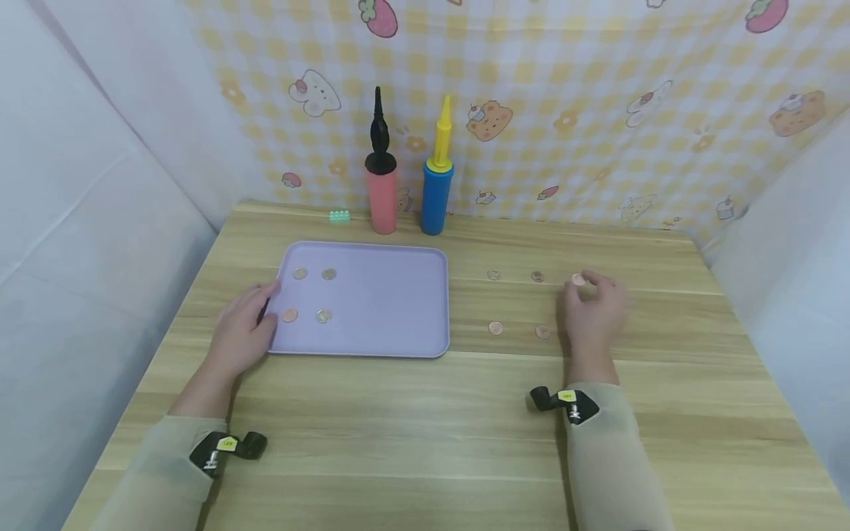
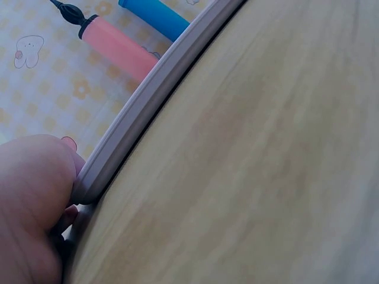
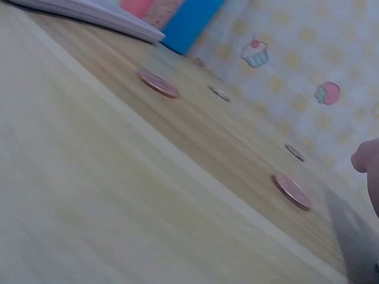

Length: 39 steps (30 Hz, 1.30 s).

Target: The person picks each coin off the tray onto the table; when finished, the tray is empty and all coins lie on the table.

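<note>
My left hand (image 1: 243, 330) grips the left edge of a lilac tray (image 1: 388, 299), thumb near its front corner. In the left wrist view the thumb (image 2: 38, 177) lies against the tray's rim (image 2: 133, 127). On the tray's left half lie several coins: a copper one (image 1: 289, 316) and silvery ones such as this coin (image 1: 329, 273). Over to the right, my right hand (image 1: 598, 311) pinches a copper-coloured coin (image 1: 578, 279) between thumb and fingertips, close over the table. That coin is outside the right wrist view, where part of the right hand (image 3: 370, 171) shows at the edge.
Several coins lie between tray and right hand, among them a copper coin (image 1: 495, 328), another copper coin (image 3: 291, 191) and a silvery coin (image 1: 493, 274). Behind the tray stand a pink hand pump (image 1: 382, 199), a blue hand pump (image 1: 435, 199) and a small green studded block (image 1: 339, 216).
</note>
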Available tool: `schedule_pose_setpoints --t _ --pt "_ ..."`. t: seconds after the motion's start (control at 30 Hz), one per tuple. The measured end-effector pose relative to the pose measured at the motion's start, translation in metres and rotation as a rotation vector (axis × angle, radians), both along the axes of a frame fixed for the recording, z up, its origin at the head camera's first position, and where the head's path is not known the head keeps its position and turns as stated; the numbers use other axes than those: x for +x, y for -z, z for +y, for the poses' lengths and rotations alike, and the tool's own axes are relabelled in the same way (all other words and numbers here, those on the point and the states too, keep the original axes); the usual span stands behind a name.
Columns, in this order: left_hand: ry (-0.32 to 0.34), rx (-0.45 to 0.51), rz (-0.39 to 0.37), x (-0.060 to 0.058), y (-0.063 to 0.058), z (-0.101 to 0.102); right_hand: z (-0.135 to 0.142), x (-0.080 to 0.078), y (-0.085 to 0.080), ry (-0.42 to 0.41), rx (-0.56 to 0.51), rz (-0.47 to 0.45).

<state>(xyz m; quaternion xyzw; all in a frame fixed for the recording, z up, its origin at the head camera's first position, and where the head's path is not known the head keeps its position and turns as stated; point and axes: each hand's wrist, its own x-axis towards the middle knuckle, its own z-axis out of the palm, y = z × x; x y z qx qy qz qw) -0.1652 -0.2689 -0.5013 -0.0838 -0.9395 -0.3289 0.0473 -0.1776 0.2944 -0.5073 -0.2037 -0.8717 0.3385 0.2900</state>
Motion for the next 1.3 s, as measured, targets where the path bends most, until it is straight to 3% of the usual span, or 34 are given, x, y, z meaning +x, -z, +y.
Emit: schedule_pose_setpoints --t 0.2,0.6,0.73,1.07,1.3 --pt "-0.005 -0.003 -0.008 0.0 0.001 0.0 0.019 0.0 0.0 0.072 -0.019 -0.041" --pt "0.004 -0.002 0.01 -0.002 0.002 0.0 0.033 -0.004 -0.003 0.047 -0.128 -0.34" --pt "0.001 -0.003 -0.005 -0.002 0.002 0.0 0.033 -0.005 -0.007 0.035 -0.149 -0.39" --pt "0.001 0.01 -0.011 0.0 0.0 -0.001 0.029 -0.005 -0.01 -0.003 0.049 -0.418" --pt "0.0 0.008 0.001 -0.001 0.001 -0.002 0.026 -0.004 -0.011 0.004 0.068 -0.474"
